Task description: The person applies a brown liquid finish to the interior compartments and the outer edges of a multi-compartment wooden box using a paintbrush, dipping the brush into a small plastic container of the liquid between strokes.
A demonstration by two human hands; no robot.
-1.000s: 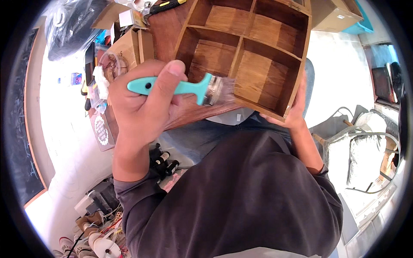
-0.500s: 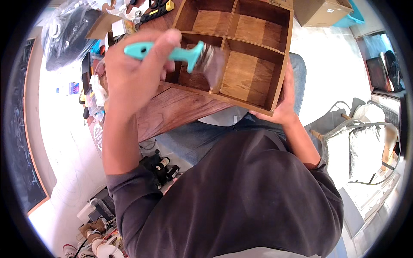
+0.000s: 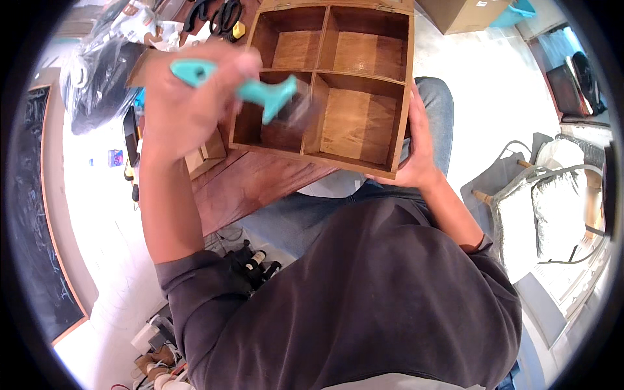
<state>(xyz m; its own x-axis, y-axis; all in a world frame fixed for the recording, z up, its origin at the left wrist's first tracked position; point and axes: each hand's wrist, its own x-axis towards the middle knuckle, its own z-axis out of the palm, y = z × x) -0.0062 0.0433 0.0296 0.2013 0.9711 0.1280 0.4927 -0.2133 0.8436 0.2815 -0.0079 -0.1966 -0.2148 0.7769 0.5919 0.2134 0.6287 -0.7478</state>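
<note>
A paintbrush [image 3: 272,97] with a turquoise handle is gripped in my left hand [image 3: 185,107]. Its bristles, blurred by motion, hang over the near left compartment of a brown wooden box [image 3: 318,160]. Dividers split this box into several square compartments with bare wood-grain bottoms. My right hand [image 3: 419,156] grips the box at its near right corner, with fingers along the outer side and under the edge. The box is held at the edge of a dark wooden table [image 3: 260,182], partly beyond it.
Black-handled scissors [image 3: 227,16] lie at the table's far side. A small cardboard box [image 3: 207,156] sits under my left forearm. Clear plastic wrapping [image 3: 97,91] bulges at the far left. At the far right stand a large cardboard box [image 3: 458,14] and a turquoise bin [image 3: 513,14].
The brush and my left hand have shifted slightly left, still over the near left compartment. The wooden box also appears farther left, as the whole view has moved somewhat. Both grips stay the same.
</note>
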